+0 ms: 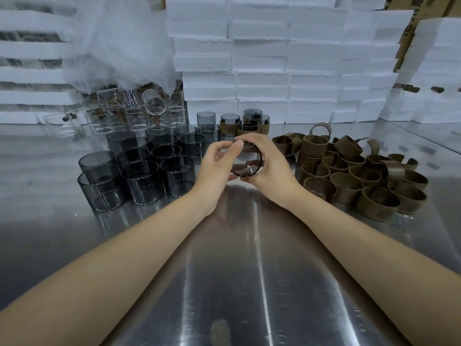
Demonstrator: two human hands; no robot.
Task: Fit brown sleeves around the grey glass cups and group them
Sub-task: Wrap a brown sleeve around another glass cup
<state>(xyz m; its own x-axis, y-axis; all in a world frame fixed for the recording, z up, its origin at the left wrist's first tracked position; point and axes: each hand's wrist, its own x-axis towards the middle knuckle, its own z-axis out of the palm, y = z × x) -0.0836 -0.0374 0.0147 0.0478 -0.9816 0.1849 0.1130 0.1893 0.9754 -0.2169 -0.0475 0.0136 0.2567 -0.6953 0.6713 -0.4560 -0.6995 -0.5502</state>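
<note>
hands: my left hand (219,161) and right hand (269,168) both grip one round grey glass cup (245,168) between them, over the steel worktop (237,270) | done: few brown-sleeved cups (228,127) grouped beyond my hands | left: many bare grey cups (149,168) leftward, heap of brown looped sleeves (361,176) rightward

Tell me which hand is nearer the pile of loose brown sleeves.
Right. The right hand is just left of the pile of loose brown sleeves; the left hand is farther left.
</note>
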